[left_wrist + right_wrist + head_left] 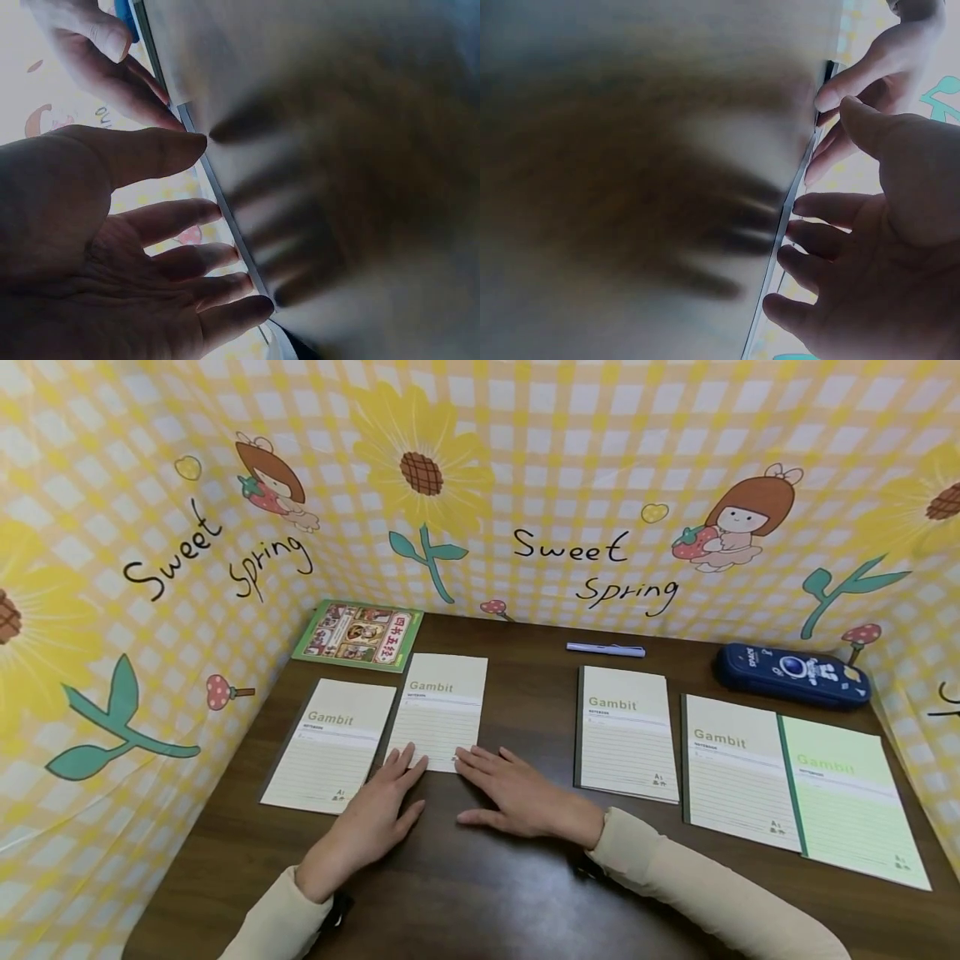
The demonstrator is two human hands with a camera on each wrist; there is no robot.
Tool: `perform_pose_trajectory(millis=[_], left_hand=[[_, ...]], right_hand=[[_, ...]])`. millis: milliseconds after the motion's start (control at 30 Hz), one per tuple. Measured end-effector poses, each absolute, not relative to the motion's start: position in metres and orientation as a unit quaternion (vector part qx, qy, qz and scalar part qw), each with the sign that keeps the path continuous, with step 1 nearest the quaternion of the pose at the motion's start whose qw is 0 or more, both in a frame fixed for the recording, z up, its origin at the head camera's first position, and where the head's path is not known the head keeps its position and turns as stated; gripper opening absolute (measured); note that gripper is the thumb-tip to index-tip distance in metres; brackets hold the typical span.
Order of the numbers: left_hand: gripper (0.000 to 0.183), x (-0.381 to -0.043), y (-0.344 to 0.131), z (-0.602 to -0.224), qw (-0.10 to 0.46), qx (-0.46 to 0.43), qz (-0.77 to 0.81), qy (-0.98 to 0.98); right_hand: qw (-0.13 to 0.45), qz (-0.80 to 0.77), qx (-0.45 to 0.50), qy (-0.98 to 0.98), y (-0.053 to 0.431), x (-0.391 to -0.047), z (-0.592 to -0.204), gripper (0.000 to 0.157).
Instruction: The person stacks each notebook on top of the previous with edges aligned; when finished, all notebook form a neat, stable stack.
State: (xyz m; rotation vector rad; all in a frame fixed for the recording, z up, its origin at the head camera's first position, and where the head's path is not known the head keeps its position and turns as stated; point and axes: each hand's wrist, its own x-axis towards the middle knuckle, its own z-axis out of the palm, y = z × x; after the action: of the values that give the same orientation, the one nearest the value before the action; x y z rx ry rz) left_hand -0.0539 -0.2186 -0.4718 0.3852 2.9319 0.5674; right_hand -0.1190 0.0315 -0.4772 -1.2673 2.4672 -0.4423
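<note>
A cream "Gambit" notebook (pixel 442 702) lies flat on the dark wooden table, left of the middle. On its lower left corner rest the fingertips of my left hand (pixel 375 814), fingers fairly straight and thumb spread. My right hand (pixel 517 793) lies palm down, its fingertips on the lower right corner of the same notebook. In the left wrist view, the left hand (pixel 127 247) has loosely extended fingers near a thin dark edge. The right wrist view has the right hand (pixel 877 240) in a similar pose. A second cream notebook (pixel 330 752) lies just left of the first.
To the right lie a cream notebook (pixel 626 735), another cream notebook (pixel 738 777) and a green-tinted notebook (pixel 855 802) against it. Behind are a lilac pen (pixel 606 650), a navy pencil case (pixel 791 675) and a green picture book (pixel 358 635). A checked cloth (pixel 570 460) surrounds the table.
</note>
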Motion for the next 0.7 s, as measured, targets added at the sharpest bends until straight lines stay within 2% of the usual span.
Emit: perform_pose_trajectory(millis=[267, 433, 567, 700], left_hand=[[0.061, -0.047, -0.206, -0.469, 0.092, 0.158, 0.195, 0.964], [0.062, -0.044, -0.201, -0.468, 0.091, 0.168, 0.190, 0.963], [0.058, -0.046, -0.199, -0.468, 0.062, 0.161, 0.178, 0.969], [0.049, -0.052, -0.199, -0.469, 0.001, 0.130, 0.210, 0.969]], right_hand=[[0.158, -0.165, -0.430, 0.874, 0.051, -0.115, -0.478, 0.078], [0.160, -0.173, -0.426, 0.873, 0.058, -0.116, -0.480, 0.077], [0.162, -0.197, -0.422, 0.870, 0.059, -0.118, -0.480, 0.075], [0.176, -0.258, -0.398, 0.863, 0.061, -0.120, -0.479, 0.073]])
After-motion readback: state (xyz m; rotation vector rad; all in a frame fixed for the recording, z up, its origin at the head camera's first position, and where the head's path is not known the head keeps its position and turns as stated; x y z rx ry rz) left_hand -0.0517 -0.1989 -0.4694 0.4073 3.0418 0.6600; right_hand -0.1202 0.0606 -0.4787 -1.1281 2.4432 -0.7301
